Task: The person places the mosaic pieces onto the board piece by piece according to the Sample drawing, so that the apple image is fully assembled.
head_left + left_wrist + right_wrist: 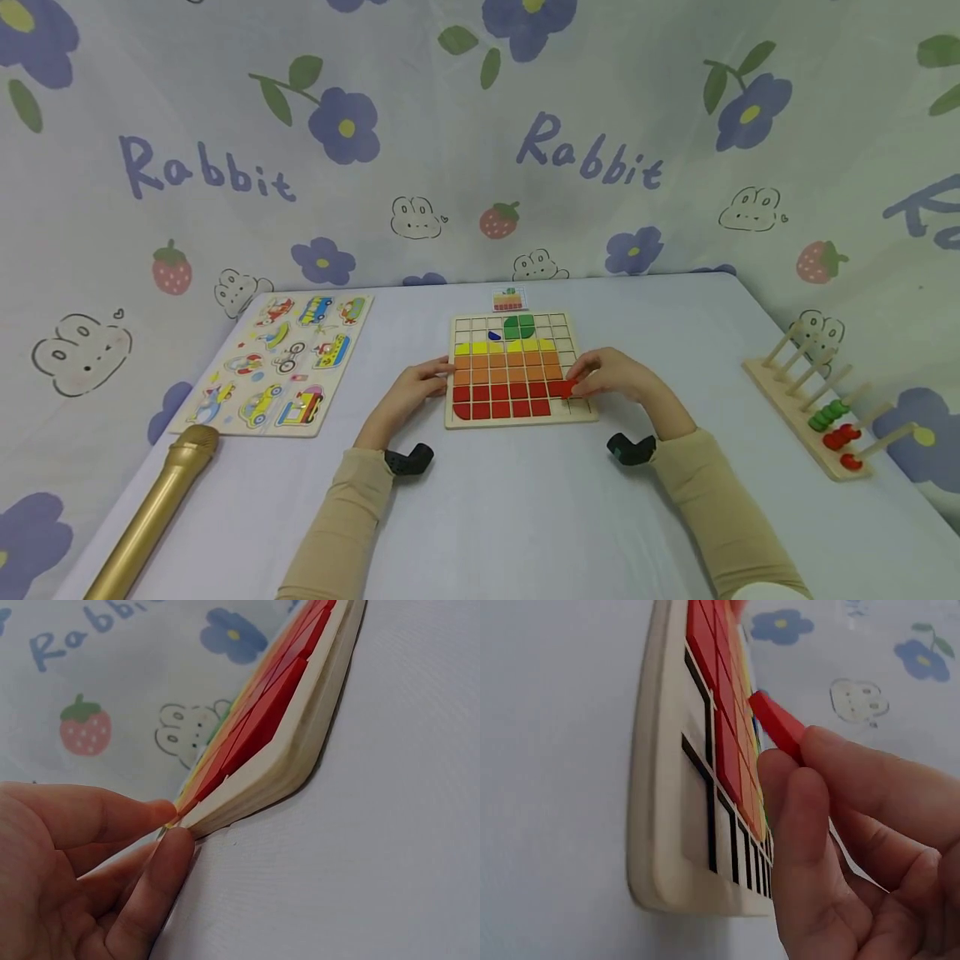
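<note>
A wooden grid board lies on the white table, its lower rows holding red, orange and yellow tiles. Green pieces and a small blue piece sit in the upper grid. My left hand grips the board's left edge, with thumb and fingertip at the corner in the left wrist view. A red tile is pinched between the thumb and fingers of my right hand, over the board's right side. Near that hand, dark-lined grid cells show at the lower right corner.
A small picture card lies behind the board. To the left are a peg puzzle with vehicle and toy pictures and a gold microphone. A wooden peg stand with green and red beads stands at the right.
</note>
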Motion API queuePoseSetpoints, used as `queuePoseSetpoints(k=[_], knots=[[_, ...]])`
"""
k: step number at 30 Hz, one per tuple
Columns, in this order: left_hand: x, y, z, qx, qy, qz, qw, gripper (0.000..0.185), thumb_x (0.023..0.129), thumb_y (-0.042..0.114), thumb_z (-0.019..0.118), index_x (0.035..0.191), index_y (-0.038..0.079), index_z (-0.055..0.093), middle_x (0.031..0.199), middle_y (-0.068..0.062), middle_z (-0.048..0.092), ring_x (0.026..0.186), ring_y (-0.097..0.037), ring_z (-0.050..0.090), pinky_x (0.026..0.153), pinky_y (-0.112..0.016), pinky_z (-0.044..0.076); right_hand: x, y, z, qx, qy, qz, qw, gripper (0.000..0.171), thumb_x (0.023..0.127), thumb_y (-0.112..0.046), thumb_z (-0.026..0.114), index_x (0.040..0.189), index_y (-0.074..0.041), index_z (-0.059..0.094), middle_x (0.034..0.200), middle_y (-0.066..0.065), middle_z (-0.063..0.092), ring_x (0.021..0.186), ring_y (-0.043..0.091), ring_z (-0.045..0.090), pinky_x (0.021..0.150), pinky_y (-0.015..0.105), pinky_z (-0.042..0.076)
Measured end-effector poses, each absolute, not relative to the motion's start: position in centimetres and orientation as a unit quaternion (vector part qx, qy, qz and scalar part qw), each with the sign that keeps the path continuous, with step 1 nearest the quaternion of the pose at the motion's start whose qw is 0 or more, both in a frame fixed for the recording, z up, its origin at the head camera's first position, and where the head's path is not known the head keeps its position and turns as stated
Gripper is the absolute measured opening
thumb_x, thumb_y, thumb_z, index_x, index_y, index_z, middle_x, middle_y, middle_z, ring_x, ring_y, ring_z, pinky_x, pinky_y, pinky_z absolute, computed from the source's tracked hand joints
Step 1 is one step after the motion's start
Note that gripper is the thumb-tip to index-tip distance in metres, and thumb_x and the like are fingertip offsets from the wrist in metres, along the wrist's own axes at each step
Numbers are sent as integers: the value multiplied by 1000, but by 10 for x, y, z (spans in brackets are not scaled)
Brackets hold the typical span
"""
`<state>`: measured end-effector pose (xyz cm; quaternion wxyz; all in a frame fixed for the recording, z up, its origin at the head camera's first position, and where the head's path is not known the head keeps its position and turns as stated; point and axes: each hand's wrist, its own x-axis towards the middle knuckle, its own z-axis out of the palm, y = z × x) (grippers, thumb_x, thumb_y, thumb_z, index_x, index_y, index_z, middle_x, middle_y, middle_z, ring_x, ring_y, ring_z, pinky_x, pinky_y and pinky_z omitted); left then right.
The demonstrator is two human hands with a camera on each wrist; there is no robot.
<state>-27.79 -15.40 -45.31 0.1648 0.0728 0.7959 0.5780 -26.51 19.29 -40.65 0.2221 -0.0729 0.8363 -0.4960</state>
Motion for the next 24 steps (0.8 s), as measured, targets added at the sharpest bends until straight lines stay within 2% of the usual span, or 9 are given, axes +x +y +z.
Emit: queuePoseSetpoints(k=[4,8,15,20,24], knots=[[-277,-153,-452,72,799,573,166,36,92,9,49,126,-1,55,148,-9,31,135,-25,29,96,-38,40,-261,179,-410,-108,868,-430,223,19,75,-6,73,91,2,67,79,4,61,69,14,54,64,26,46],[-278,-151,-452,67,802,571,165,35,91,10,50,125,1,57,147,-5,33,133,-22,33,95,-34,42,-256,171,-410,-131,902,-365,190,14,73,-6,74,85,-3,69,74,1,61,68,13,53,63,26,43],[-276,-151,-450,83,796,578,157,36,89,6,50,124,-3,56,147,-9,33,126,-25,42,91,-32,44,-250,166,-408,-137,918,-336,163,10,73,-5,74,82,-5,69,70,1,59,67,15,50,60,27,41],[-275,-152,-449,85,798,575,159,36,90,6,49,124,-2,56,147,-9,33,129,-25,38,93,-34,43,-248,163,-409,-131,924,-325,154,7,74,-5,74,79,-6,70,67,1,58,65,15,49,58,27,40],[-276,-153,-449,81,801,572,160,36,90,7,49,125,-1,56,147,-8,33,129,-24,38,93,-33,43,-249,160,-410,-121,928,-321,147,12,72,-4,75,77,-6,64,67,1,56,64,15,48,58,27,39]])
